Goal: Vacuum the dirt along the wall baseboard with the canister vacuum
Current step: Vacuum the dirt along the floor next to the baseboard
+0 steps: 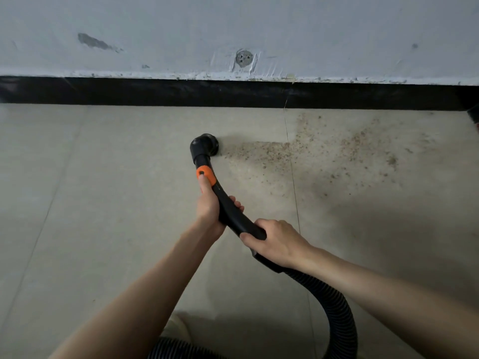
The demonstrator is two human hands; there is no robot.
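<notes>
Head view: ribbed hose (339,317) loops up from the bottom edge. Right hand (274,242) grips the rear of the curved black wand handle (233,216); left hand (210,203) grips it further forward, thumb up by the orange collar (206,174). Both hands wrapped tight on it, close together. Round brush nozzle (204,147) sits on the floor (103,177), at the left edge of the dirt (337,149). Dirt spreads right from there and up to the black baseboard (233,93); chipped wall (311,35) above. Step: mid-sweep, floor left of nozzle looks clean. Next likely calls for pushing the nozzle right through the patch, then tight along the baseboard. Canister not in view.
</notes>
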